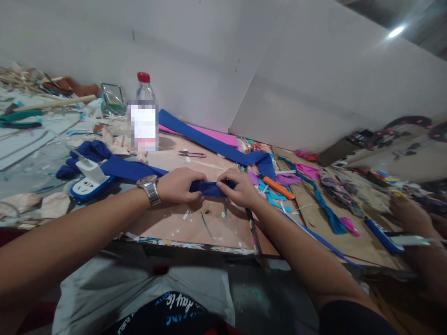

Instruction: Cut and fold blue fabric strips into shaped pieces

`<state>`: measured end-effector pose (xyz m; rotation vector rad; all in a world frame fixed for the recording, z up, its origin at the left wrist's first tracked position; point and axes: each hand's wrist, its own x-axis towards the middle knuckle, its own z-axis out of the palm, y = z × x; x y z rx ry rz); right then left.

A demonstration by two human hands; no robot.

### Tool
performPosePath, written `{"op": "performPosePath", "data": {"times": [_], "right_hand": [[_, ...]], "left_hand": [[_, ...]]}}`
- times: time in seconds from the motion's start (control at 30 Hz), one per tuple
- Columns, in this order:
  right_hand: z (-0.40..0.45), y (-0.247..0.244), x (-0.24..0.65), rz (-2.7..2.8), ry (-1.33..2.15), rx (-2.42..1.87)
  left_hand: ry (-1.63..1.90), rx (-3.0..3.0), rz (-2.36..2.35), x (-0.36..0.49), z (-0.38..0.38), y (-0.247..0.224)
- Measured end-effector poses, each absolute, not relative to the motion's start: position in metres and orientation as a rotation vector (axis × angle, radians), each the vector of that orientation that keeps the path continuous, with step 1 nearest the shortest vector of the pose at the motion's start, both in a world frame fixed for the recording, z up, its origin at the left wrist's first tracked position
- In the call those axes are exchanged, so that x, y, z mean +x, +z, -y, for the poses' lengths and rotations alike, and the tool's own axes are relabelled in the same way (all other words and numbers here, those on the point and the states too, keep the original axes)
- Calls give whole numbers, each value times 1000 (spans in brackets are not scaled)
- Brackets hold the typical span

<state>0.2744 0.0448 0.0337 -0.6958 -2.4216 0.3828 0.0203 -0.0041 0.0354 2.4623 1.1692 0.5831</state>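
Observation:
A strip of blue fabric [211, 189] is stretched between my two hands above the wooden work board. My left hand [179, 184], with a metal watch on the wrist, pinches it between thumb and fingers. Close beside it, my right hand [239, 186] grips the strip the same way, thumb on top. More blue fabric [129, 168] trails off to the left, toward a crumpled bundle. Behind my hands lie thread snips [192, 154]. Another long blue strip [209, 142] runs along the wall over a pink one [223, 138].
A red-capped bottle [143, 78] stands at the back left. Near my left forearm sits a blue-and-white power strip [91, 184] with a plug in it. An orange utility knife [278, 187] lies among scraps to the right. Another person's hand [410, 214] is at the far right.

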Motion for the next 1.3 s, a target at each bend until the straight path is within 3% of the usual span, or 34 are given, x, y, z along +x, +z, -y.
{"op": "performPosePath", "data": {"times": [0.17,0.43,1.3], "right_hand": [[-49,36,277,2415,300,-679],[-39,34,270,2468,322,-586],[-28,35,263,2450,97,-589]], "left_hand": [[531,2534,-1307,17,1,33],[747,2386,-1074,23,5,35],[722,2146,-1060,33,6,32]]}}
